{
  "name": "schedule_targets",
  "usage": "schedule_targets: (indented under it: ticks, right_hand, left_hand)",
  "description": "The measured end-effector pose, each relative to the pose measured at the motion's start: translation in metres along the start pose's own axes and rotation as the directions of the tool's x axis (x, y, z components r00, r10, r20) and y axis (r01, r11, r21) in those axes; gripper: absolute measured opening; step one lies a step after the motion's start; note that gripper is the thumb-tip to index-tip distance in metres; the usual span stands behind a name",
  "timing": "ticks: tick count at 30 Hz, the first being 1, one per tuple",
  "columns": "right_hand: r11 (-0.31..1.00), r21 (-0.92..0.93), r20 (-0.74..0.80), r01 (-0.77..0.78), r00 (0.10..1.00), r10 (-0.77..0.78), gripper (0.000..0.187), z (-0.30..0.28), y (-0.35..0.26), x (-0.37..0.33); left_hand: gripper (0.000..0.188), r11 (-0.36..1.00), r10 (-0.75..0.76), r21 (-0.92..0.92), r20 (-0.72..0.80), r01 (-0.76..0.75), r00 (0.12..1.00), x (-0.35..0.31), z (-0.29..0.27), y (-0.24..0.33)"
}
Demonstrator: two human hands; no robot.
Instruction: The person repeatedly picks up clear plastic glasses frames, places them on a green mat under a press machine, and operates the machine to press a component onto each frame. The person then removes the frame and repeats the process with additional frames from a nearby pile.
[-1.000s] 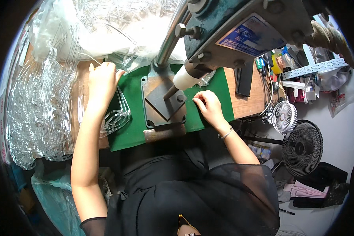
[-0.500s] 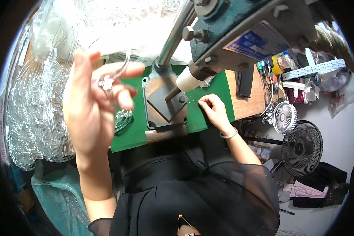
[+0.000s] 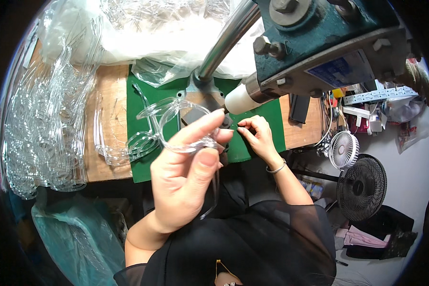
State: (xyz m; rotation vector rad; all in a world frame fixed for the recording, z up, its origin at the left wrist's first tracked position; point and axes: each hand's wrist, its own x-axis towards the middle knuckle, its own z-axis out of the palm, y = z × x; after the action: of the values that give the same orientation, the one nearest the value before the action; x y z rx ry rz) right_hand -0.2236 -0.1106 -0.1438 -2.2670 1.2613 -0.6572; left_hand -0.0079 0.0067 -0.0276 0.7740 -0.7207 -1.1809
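My left hand [image 3: 186,181] is raised in front of the drill-like machine. Thumb and fingers close on a clear plastic eyeglass frame [image 3: 168,125], its round rims tilted and one temple hanging down. On the green mat [image 3: 248,151] right of the machine's base rests my right hand [image 3: 257,134]. Its thumb and index finger are pinched together; anything between them is too small to make out. Tiny bits lie on the mat near these fingertips. More clear eyeglass frames [image 3: 128,151] lie left of my left hand, across the mat's edge.
The green machine head [image 3: 329,43], with a white sleeve [image 3: 243,99], overhangs the mat from the right. A steel column [image 3: 229,40] rises behind. Many clear frames [image 3: 47,128] are piled at left. A phone-like black object [image 3: 299,108] and two fans [image 3: 361,186] are at right.
My left hand has swung right and turned, bringing the eyeglass frame in front of the machine base. My right hand stays pinched at nearly the same spot. The view has shifted slightly.
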Motion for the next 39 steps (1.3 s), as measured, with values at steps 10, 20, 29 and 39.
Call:
schedule_targets:
  ticks: [10,20,29,39]
  right_hand:
    - [0.903,0.355,0.097,-0.243,0.97,0.223,0.009,-0.001,-0.001,0.011]
    - [0.782,0.477,0.142,0.402,0.843,-0.519,0.015,-0.052,-0.144,0.028]
    - [0.757,0.543,0.128,0.364,0.855,-0.503,0.013,-0.048,-0.141,0.029]
    - [0.747,0.6,0.176,0.288,0.863,-0.474,0.014,-0.05,-0.137,0.029]
  left_hand:
    - [0.044,0.998,-0.046,0.05,0.051,0.043,0.998,-0.01,-0.004,-0.015]
    - [0.066,0.888,-0.387,-0.174,0.217,0.425,0.896,-0.02,-0.01,-0.002]
    - [0.065,0.872,-0.434,-0.153,0.203,0.466,0.878,-0.023,-0.01,0.004]
    - [0.067,0.9,-0.37,-0.154,0.222,0.407,0.902,-0.022,-0.009,-0.004]
